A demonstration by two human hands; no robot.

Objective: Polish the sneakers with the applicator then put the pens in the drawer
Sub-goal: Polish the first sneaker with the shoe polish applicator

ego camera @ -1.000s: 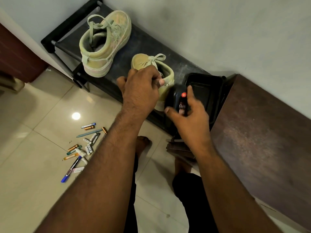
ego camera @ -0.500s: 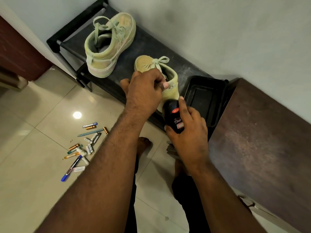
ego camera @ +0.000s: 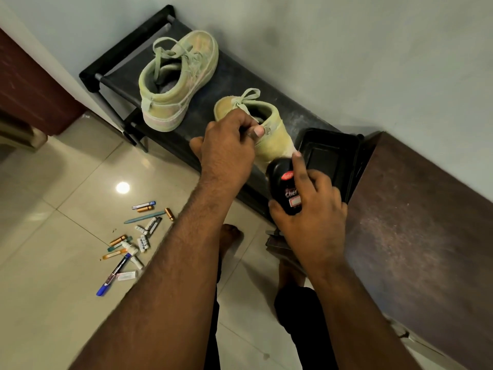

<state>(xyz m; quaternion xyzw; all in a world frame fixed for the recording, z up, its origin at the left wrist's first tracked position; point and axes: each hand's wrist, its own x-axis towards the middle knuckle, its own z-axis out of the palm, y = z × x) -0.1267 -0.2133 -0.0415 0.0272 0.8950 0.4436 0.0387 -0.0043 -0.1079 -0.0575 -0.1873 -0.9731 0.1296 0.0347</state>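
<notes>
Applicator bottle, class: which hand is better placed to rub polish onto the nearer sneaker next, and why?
Right. The right hand grips the applicator bottle at the nearer sneaker; the left hand steadies its heel.

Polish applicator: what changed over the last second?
The right hand has turned the black polish applicator and brought it from beside the black tray down against the near sneaker's heel side. The left hand still grips that sneaker; far sneaker and the pens are unmoved.

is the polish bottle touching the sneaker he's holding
Touching: the head view shows the polish bottle, gripped by the right hand, pressed against the near sneaker's heel.
</notes>
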